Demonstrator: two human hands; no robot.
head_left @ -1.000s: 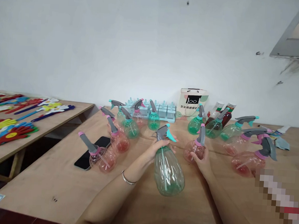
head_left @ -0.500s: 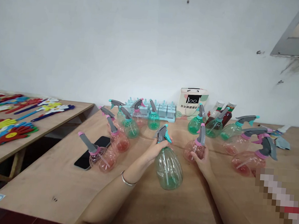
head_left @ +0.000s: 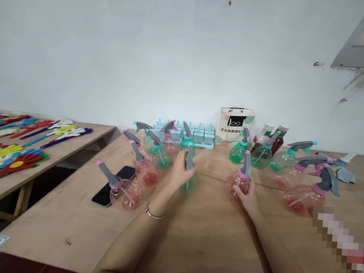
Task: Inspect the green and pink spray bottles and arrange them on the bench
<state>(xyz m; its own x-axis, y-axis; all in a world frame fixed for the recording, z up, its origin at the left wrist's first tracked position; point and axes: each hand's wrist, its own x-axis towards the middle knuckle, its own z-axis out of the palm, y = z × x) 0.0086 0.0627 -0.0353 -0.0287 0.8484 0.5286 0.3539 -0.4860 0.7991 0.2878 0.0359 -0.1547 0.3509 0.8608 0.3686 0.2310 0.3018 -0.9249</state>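
Note:
My left hand (head_left: pixel 181 169) is closed around the neck of a green spray bottle (head_left: pixel 189 183), which has a grey and teal trigger head and stands nearly upright over the table's middle. Its outline is slightly blurred. To the right, my right hand (head_left: pixel 247 195) wraps the side of a pink spray bottle (head_left: pixel 234 184) with a grey and pink head, thumb across the front. Behind the left hand is another green spray bottle (head_left: pixel 188 142), partly covered. A tilted green spray bottle (head_left: pixel 161 156) and a pink spray bottle (head_left: pixel 147 172) stand left of that hand.
A phone (head_left: pixel 105 195) lies beside a pink spray bottle (head_left: pixel 132 195). Ice-pop moulds (head_left: pixel 203 138), a paper bag (head_left: pixel 228 136) and dark bottles (head_left: pixel 278 139) line the wall. More spray bottles stand right, including a pink one (head_left: pixel 304 197). Hand-shaped clappers (head_left: pixel 21 162) cover the left table.
My left hand has carried the green spray bottle away from me and slightly left, turning it more upright. My right hand stays on the pink spray bottle.

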